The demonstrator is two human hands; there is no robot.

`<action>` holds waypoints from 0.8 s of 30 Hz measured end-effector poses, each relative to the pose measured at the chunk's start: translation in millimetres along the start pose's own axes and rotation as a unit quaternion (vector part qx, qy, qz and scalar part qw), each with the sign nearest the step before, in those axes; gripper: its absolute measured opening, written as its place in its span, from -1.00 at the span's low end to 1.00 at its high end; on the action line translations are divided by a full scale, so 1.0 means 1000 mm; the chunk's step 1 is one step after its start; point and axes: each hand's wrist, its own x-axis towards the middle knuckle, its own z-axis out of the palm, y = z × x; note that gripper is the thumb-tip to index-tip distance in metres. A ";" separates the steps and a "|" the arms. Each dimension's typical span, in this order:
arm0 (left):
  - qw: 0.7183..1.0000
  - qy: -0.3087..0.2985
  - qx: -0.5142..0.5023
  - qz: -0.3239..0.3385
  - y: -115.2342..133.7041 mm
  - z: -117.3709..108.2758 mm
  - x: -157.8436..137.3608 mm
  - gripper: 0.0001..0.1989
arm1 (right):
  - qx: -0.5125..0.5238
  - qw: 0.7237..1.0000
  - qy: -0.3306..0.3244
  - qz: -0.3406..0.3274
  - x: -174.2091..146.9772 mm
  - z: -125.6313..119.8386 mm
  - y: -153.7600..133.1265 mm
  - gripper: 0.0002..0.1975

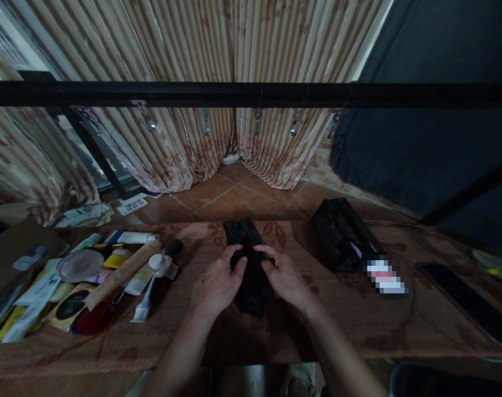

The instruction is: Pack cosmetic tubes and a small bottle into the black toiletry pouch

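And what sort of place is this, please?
Probably a room in a home, though I cannot be certain: pleated floral curtains, a tiled floor and a patterned brown tablecloth suggest it.

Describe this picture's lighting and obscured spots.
Head view: dim overall, brighter at the upper-left window; head view: darkness hides much detail on the black bag under left hand and right hand; head view: a pixelated patch masks something at right.

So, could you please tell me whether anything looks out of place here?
The tubes at the left of the table lie jumbled at odd angles, and loose papers lie untidily beyond its far edge. I see no clear spill.
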 end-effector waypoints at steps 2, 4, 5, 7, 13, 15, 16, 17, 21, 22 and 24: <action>1.000 0.001 0.001 0.000 -0.001 0.000 0.000 -0.62 | -0.003 1.000 0.005 0.002 0.000 0.000 0.000 -0.55; 1.000 -0.001 0.004 -0.001 -0.001 0.000 0.000 -0.62 | -0.003 1.000 0.008 0.006 0.000 0.001 0.000 -0.56; 1.000 -0.001 0.006 -0.002 -0.001 0.000 0.000 -0.61 | -0.001 1.000 0.009 0.008 0.000 0.001 0.000 -0.57; 1.000 -0.002 0.007 -0.005 -0.001 -0.001 -0.001 -0.61 | 0.001 1.000 0.010 0.011 0.000 0.000 -0.001 -0.58; 1.000 -0.005 -0.001 0.001 -0.001 0.000 -0.001 -0.62 | -0.003 1.000 0.015 0.004 0.000 0.001 -0.002 -0.59; 1.000 -0.003 0.004 0.001 0.000 0.000 -0.001 -0.62 | -0.004 1.000 0.015 0.005 0.000 0.001 -0.002 -0.60; 1.000 -0.004 0.006 -0.001 0.000 0.000 -0.001 -0.62 | -0.005 1.000 0.013 0.007 0.000 0.001 -0.002 -0.60; 1.000 -0.006 0.009 -0.003 0.001 -0.001 -0.001 -0.62 | -0.006 1.000 0.013 0.007 0.000 0.001 -0.002 -0.60; 1.000 -0.010 0.011 -0.011 0.003 -0.002 -0.002 -0.62 | -0.002 1.000 0.016 0.003 0.000 0.001 -0.002 -0.62; 1.000 -0.010 0.010 -0.011 0.003 -0.002 -0.002 -0.61 | -0.002 1.000 0.018 0.006 0.000 0.001 -0.002 -0.62; 1.000 -0.009 0.009 -0.010 0.002 -0.002 -0.002 -0.61 | -0.003 1.000 0.017 0.011 0.000 0.000 -0.002 -0.62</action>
